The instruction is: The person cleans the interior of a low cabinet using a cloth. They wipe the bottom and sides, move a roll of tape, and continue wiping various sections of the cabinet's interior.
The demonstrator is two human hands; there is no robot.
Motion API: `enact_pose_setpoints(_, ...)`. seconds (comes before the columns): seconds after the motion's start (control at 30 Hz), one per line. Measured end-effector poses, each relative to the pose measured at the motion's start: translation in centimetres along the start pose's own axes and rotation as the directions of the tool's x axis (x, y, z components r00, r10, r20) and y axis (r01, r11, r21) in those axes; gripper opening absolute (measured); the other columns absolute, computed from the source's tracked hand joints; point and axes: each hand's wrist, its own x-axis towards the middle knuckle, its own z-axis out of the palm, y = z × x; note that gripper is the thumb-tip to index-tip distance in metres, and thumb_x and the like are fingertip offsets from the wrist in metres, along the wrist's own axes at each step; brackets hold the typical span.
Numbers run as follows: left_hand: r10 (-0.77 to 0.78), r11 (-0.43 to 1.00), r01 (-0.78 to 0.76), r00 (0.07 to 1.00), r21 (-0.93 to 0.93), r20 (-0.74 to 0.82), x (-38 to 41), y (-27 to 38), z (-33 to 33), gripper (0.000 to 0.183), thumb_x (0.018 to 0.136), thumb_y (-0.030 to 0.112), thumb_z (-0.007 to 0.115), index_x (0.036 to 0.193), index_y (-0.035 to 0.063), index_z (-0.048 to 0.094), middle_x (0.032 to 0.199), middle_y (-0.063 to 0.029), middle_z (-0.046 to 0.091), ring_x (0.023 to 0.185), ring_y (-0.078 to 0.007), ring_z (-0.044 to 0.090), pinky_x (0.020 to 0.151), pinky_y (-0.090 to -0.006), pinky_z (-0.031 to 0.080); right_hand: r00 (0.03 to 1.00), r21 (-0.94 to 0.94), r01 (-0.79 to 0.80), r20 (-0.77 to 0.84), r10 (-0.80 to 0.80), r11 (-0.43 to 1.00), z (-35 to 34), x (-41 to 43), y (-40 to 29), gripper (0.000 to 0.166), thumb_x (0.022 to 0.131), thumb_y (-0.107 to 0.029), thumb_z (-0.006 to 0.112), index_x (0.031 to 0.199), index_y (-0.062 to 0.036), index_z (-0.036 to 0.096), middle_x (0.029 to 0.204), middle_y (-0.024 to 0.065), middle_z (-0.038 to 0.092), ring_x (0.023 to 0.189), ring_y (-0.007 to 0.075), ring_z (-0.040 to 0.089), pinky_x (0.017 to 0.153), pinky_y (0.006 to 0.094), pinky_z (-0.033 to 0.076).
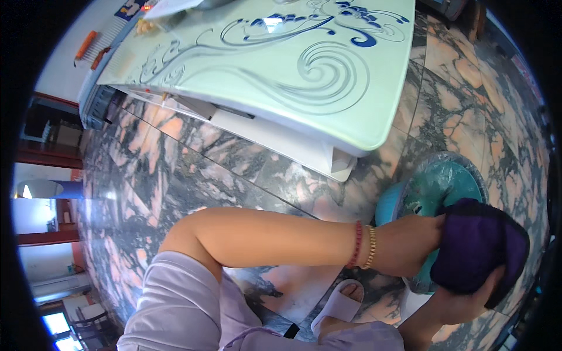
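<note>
A dark purple cloth item point(470, 250) with black edging is held up at the right of the head view; its exact kind cannot be told. My left hand point(401, 243), with a red and a gold-coloured bracelet at the wrist, grips its near left side, the fingertips hidden by the fabric. From below, my right hand point(467, 302) holds the lower edge, with the thumb against the cloth. Beneath and behind both hands stands a blue-green plastic bin point(472, 177) lined with a clear plastic bag. The cloth and my left hand cover part of its opening.
A glass-topped table point(263, 70) with blue floral patterns stands ahead, its rounded corner near the bin. Its low white shelf point(281, 136) sits just above the marble-patterned floor point(184, 171). My foot in a pale slide sandal point(340, 302) rests near the bin.
</note>
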Motion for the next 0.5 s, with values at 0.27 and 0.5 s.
enact_pose_setpoints(0.27, -0.511, 0.733, 0.669, 0.662, -0.124, 0.549, -4.9, 1.0, -6.0, 0.055, 0.085, 0.012, 0.071, 0.136, 0.0015, 0.052, 0.138, -0.0173, 0.055, 0.125, -0.0236, 0.054, 0.105, -0.0406, 0.043, 0.527, 0.309, -0.335, 0.844, -0.095, 0.89, 1.0, 1.9, 0.4, 0.045, 0.094, -0.019, 0.058, 0.13, 0.0074, 0.053, 0.126, 0.0198, 0.06, 0.113, 0.0297, 0.061, 0.101, 0.0427, 0.048)
enact_pose_setpoints(0.5, -0.617, 0.5, 0.857, 0.454, -0.125, 0.643, -13.9, -1.8, -5.5, 0.044, 0.1, 0.018, 0.058, 0.14, 0.0, 0.049, 0.133, -0.0113, 0.061, 0.126, -0.0226, 0.055, 0.109, -0.0351, 0.043, 0.308, -0.043, -0.881, 0.705, 0.639, 0.471, 8.2, -6.3, -0.2, 0.047, 0.082, -0.001, 0.072, 0.126, 0.0036, 0.058, 0.117, 0.0097, 0.065, 0.105, 0.0178, 0.061, 0.094, 0.0294, 0.047)
